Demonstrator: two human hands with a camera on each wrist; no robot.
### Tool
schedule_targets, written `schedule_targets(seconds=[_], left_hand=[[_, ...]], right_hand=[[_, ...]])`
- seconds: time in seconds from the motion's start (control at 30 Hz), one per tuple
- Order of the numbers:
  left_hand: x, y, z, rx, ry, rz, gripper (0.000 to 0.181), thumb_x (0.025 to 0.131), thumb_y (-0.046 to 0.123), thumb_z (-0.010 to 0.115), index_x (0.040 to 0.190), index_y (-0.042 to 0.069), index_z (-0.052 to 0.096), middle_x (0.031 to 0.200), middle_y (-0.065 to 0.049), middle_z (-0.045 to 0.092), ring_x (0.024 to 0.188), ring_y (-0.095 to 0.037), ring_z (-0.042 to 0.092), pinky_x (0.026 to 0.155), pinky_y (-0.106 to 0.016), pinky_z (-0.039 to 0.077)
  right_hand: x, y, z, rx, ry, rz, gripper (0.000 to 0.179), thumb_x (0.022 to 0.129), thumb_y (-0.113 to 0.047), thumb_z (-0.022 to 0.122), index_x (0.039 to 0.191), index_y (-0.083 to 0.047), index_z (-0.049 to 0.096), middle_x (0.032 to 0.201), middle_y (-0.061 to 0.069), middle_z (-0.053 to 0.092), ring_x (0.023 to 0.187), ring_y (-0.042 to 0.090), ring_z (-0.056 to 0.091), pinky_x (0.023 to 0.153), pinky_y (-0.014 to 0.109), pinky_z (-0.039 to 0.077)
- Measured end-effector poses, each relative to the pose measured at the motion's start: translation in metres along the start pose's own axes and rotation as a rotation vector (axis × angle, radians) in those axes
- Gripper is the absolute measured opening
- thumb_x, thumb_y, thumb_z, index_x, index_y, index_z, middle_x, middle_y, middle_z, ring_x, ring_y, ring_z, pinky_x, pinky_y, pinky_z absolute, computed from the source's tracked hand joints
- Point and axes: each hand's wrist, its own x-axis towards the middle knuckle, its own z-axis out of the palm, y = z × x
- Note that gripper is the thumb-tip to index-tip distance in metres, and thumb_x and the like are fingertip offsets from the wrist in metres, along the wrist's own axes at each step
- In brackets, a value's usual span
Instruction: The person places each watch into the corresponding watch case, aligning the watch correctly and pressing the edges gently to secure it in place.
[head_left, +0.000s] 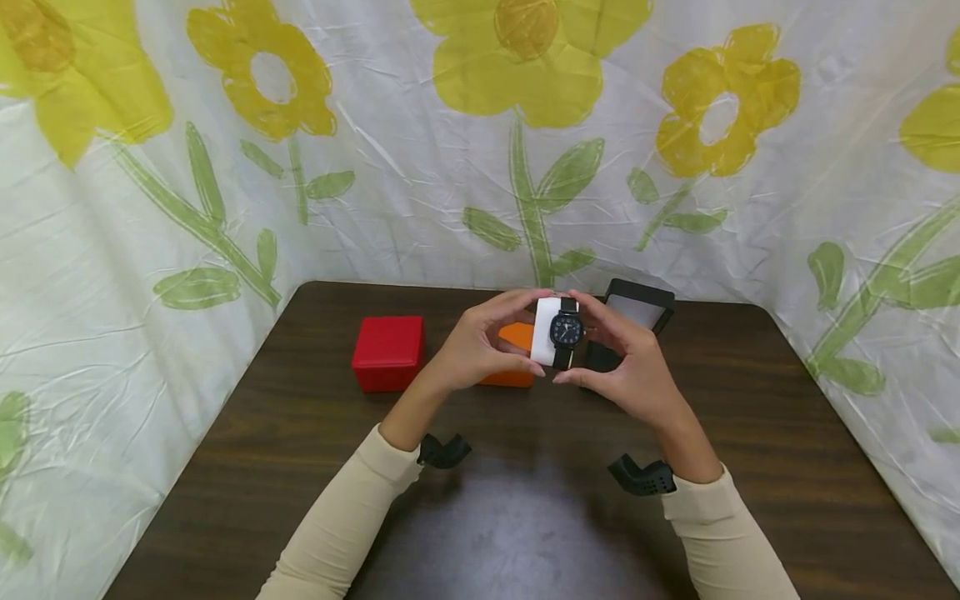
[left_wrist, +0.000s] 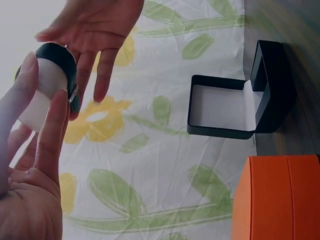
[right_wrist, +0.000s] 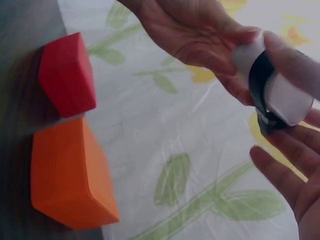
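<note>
A wristwatch with a dark square-shaped face and black strap is wrapped round a white watch cushion, raised in front of me with the dial towards the head camera. My left hand grips the cushion from the left, thumb at one end and fingers at the other. From the right, my right hand holds the watch side the same way, thumb below and fingers above. In the left wrist view the strap curves over the cushion between both hands. The right wrist view shows the buckle on the underside.
Behind the hands, an orange box stands on the dark wooden table. Left of it is a closed red box. An open black box with a pale lining stands to the right. A flowered cloth hangs behind the table.
</note>
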Motion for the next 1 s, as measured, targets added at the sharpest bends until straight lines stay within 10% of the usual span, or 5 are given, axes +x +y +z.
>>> schedule_targets(seconds=[1.0], left_hand=[[0.0007,0.0004,0.0039,0.089,-0.017,-0.005,0.084,0.071,-0.005,0.089,0.146,0.002,0.052,0.141,-0.009,0.05,0.109,-0.026,0.063,0.073,-0.039,0.063]], right_hand=[[0.002,-0.0015,0.003,0.008,0.077,0.018,0.07,0.078,0.008,0.084,0.141,-0.011,0.061,0.111,0.009,0.073,0.092,0.015,0.068,0.078,0.025,0.059]])
